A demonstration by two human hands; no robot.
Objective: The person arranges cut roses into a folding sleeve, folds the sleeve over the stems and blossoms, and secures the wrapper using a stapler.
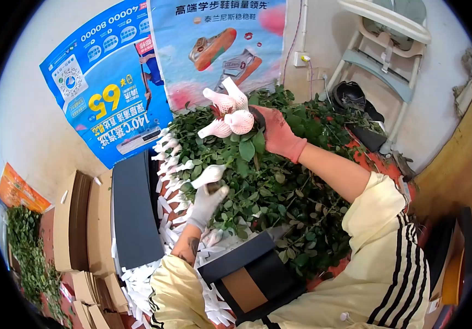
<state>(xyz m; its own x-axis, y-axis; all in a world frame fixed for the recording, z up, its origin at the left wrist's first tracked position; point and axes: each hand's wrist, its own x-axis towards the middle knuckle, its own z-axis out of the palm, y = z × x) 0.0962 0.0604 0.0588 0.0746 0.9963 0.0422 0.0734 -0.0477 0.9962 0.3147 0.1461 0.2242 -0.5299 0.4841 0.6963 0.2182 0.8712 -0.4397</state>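
My right hand (281,133), in a reddish glove with dark fingertips, is closed round the stems of a bunch of net-wrapped flower heads (240,122) in white and pink sleeves. Lower left, my left hand (207,205), in a pale glove, pinches just under a single white-netted flower (209,175). Between and below the hands spreads a thick heap of green leafy stems (271,200). More white-sleeved heads (167,148) line the left edge of the heap.
A black box with a brown panel (244,290) stands before my body. Dark and brown cardboard (134,214) stands at left, beside scattered white strips (142,285). Posters (219,49) cover the wall behind; a high chair (384,66) stands at back right, leaves (30,247) at far left.
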